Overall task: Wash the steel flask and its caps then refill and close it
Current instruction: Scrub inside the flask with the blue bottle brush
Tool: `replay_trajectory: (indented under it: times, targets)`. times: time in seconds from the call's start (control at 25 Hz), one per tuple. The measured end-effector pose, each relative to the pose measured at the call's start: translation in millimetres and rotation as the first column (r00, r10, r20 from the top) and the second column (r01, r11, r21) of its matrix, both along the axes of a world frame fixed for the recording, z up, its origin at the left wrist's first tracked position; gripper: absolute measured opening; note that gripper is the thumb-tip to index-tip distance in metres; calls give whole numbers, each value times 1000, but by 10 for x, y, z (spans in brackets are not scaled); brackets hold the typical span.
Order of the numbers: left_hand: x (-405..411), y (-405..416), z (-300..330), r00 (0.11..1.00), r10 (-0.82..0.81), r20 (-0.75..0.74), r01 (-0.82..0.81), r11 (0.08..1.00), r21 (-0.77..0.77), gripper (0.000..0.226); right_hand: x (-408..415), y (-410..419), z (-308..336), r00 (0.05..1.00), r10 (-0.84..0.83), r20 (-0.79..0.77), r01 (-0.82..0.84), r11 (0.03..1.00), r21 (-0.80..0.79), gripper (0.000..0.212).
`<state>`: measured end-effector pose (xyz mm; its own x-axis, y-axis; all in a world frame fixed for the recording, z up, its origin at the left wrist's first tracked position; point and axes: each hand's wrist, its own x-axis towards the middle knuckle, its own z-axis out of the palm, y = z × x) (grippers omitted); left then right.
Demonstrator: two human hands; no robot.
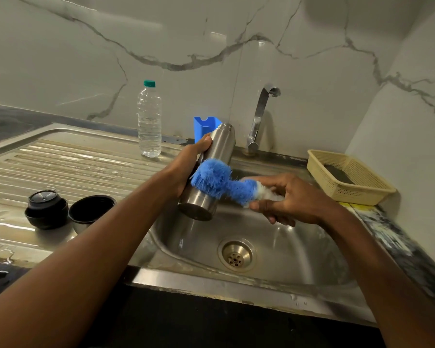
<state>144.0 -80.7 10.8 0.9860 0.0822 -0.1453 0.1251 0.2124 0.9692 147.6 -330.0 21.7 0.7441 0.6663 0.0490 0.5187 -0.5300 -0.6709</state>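
Observation:
My left hand (186, 167) grips the steel flask (220, 146) around its middle and holds it tilted over the sink (286, 247), base toward me. My right hand (291, 199) holds a blue and white bottle brush (219, 179), whose bristle head lies against the flask's side. Two black flask caps stand on the draining board at the left: the inner stopper (46, 208) and, beside it, the cup cap (92, 209) with its opening up.
A clear plastic water bottle (149, 121) with a green cap stands at the back of the draining board (60, 159). The tap (260, 116) rises behind the sink, no water running. A blue holder (204, 125) sits behind the flask. A beige basket (349, 179) sits at right.

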Motion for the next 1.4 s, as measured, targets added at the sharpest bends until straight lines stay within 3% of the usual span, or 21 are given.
replay_trajectory:
  times: [0.08, 0.2, 0.24, 0.4, 0.48, 0.68, 0.88, 1.12, 1.32, 1.4]
  targets:
    - [-2, 2, 1, 1000, -1, -3, 1, 1000, -3, 41, 10, 12, -14, 1000, -20, 20, 20, 1000, -3, 55]
    - [-4, -21, 17, 1000, 17, -23, -16, 999, 30, 46, 61, 34, -22, 959, -140, 246, 133, 990, 45, 54]
    - [-6, -25, 19, 1000, 17, -25, -16, 999, 31, 47, 68, 27, -23, 957, -147, 250, 139, 989, 49, 54]
    - [14, 11, -8, 1000, 8, -18, -9, 1000, -1, 41, 37, -2, -38, 997, 55, -48, -56, 998, -25, 57]
    - [28, 36, -16, 1000, 14, -22, -15, 1000, -24, 44, 41, -7, -51, 987, 118, -110, -119, 993, 0, 58]
    - [40, 19, -29, 997, 60, -42, -60, 998, 10, 42, 83, 20, -54, 994, -77, 75, 76, 997, 14, 55]
    - [76, 55, -43, 999, 42, -30, -42, 999, -19, 53, 23, 18, -46, 992, 91, -84, -93, 996, -13, 56]
    - [98, 40, -55, 1000, 4, -3, -4, 1000, 0, 50, 30, 12, 7, 994, -96, 51, 92, 993, 79, 52]
    - [52, 62, -10, 997, -82, 13, 82, 992, -97, 74, -6, -54, 46, 994, 55, -90, -49, 996, 73, 49]
    - [55, 70, -4, 997, -68, 22, 69, 993, -91, 71, -15, -51, 52, 997, 35, -73, -30, 996, 78, 47]
